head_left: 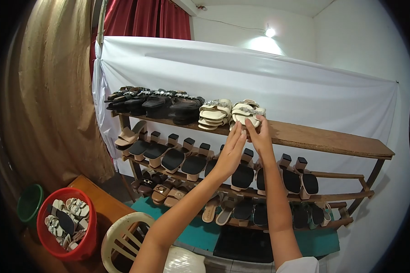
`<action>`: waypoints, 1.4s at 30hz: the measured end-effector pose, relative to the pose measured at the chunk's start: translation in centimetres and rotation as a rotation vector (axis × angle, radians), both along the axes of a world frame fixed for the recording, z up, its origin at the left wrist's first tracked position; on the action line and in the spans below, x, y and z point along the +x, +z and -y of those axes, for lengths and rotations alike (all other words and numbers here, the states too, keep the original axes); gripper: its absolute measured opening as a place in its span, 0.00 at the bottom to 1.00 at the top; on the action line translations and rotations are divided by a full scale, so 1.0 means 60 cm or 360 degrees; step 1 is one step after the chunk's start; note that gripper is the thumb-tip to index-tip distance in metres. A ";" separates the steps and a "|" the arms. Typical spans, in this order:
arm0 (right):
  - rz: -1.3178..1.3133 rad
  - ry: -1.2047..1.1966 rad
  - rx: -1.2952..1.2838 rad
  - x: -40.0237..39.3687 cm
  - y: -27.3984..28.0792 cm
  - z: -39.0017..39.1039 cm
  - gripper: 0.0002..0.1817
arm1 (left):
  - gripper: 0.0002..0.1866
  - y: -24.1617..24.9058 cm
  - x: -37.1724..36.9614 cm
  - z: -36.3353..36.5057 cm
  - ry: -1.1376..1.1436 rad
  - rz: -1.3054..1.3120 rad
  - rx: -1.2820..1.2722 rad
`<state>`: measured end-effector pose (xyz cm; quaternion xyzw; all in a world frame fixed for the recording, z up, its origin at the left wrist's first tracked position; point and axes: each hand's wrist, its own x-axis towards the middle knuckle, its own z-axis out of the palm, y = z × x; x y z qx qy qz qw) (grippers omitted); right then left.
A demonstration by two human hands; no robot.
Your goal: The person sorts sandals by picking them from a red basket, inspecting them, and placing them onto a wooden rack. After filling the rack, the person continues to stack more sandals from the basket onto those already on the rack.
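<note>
The person is at the stage of setting a pair of cream strapped sandals with jewelled buckles (247,112) in line on the top plank of the slatted wooden shoe rack (323,139). The right hand (261,136) touches the front edge of that pair, its fingers (250,123) closed lightly on the sole; the left hand (231,152) stands just below and beside it, palm flat and fingers spread, gripping nothing. The next move likely calls for a small nudge to square the pair against the neighbouring cream sandals (215,113) (they sit touching). Further left on that plank are black sandals (168,105). Below the rack's left end stands a red plastic basket of sandals (67,223), beside a cream plastic chair (123,236).
</note>
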<state>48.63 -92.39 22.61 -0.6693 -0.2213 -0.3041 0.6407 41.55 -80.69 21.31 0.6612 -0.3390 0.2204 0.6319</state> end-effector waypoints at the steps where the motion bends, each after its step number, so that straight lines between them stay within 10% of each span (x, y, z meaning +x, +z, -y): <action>1: 0.0080 -0.0183 -0.0173 0.004 0.000 0.005 0.32 | 0.29 0.000 0.001 0.001 -0.0003 0.0006 -0.0003; 18: 0.0501 -0.0233 0.0255 -0.090 -0.111 -0.074 0.25 | 0.26 -0.053 -0.032 -0.065 0.0333 0.0160 0.0098; 42: 0.0308 0.1235 -0.0629 -0.325 -0.436 -0.749 0.17 | 0.29 -0.359 -0.411 -0.649 0.2959 -0.0436 0.0443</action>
